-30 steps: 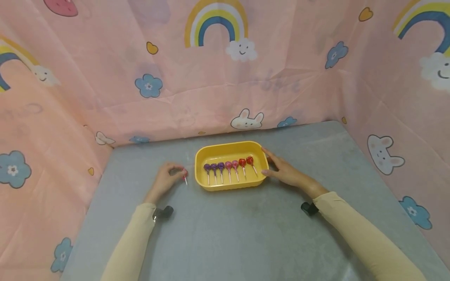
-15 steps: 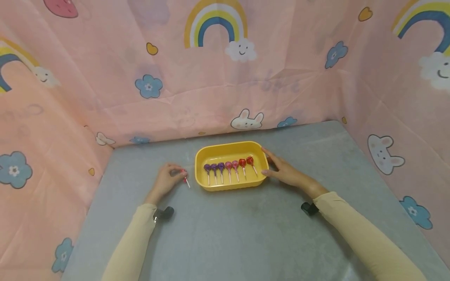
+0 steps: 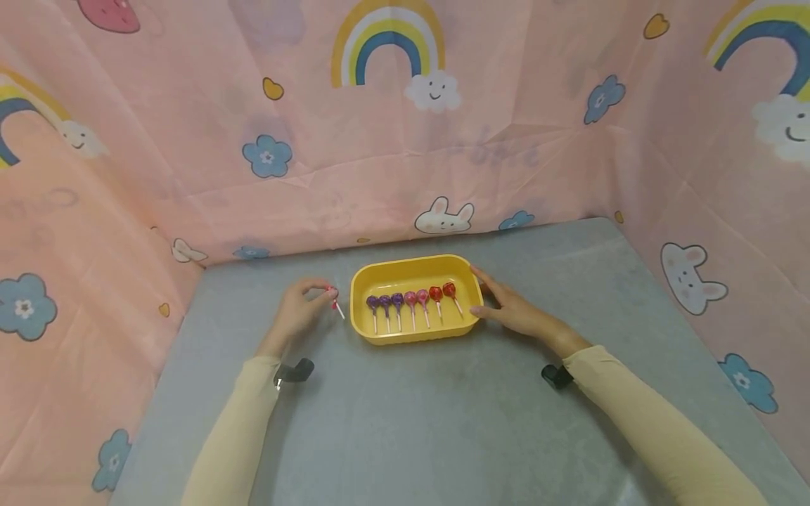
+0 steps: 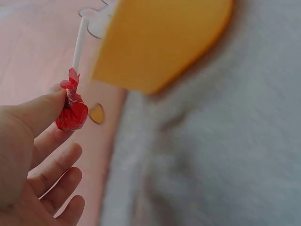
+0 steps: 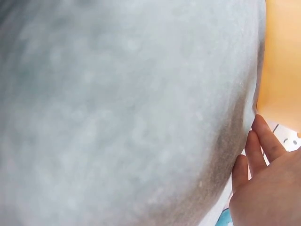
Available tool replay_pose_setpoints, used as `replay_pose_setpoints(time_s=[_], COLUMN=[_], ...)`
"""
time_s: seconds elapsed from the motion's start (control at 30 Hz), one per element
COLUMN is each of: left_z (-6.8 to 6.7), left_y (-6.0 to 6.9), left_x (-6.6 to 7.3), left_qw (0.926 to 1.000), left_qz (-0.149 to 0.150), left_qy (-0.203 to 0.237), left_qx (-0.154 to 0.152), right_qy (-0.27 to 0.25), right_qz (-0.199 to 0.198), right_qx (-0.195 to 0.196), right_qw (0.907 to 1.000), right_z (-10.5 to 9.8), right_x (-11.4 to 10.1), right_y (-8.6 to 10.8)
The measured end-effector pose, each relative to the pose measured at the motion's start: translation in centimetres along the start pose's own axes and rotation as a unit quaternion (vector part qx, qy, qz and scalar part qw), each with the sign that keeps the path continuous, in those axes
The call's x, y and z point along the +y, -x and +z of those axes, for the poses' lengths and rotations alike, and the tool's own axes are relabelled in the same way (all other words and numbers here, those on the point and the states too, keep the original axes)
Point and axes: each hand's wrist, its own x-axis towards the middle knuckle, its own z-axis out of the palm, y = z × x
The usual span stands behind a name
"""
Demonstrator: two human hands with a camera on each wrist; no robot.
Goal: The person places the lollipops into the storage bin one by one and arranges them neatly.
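Thumb and forefinger of my left hand [image 3: 296, 310] pinch a lollipop [image 4: 72, 114] in a red wrapper. Its white stick points away from the fingers, and the other fingers hang loose below in the left wrist view. This hand is raised just left of a yellow tray [image 3: 414, 339]. Inside the tray lies a row of lollipops: three purple [image 3: 385, 301], two pink [image 3: 410, 298] and two red [image 3: 436, 293]. At the tray's right end, my right hand [image 3: 515, 309] rests against the rim with fingers and thumb spread. Its thumb is hidden in the right wrist view.
The tray stands on a grey tabletop [image 3: 411, 422], towards the back. A pink printed cloth [image 3: 380, 176] hangs behind the table and along both sides. Dark wrist cameras [image 3: 297, 370] stick out from both forearms.
My left hand has lifted slightly with the lollipop, away from the tabletop. The lollipop's stick has swung to point more towards the tray. My right hand and the tray have stayed put.
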Motion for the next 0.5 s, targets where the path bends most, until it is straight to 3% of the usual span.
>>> replay_pose_setpoints(time_s=[0.23,0.5], left_z=[-0.4,0.1], left_y=[-1.0,-2.5], left_x=[2.8,5.7], left_qw=[0.999,0.9945], left_qz=[0.045,0.104], left_qy=[-0.007,-0.014], left_qx=[-0.003,-0.008], right_qy=[-0.001,0.007], right_qz=[0.001,0.001], right_qx=[0.0,-0.001], right_qw=[1.0,1.0], right_z=[0.0,0.0], right_x=[0.1,0.0], right_y=[0.0,0.0])
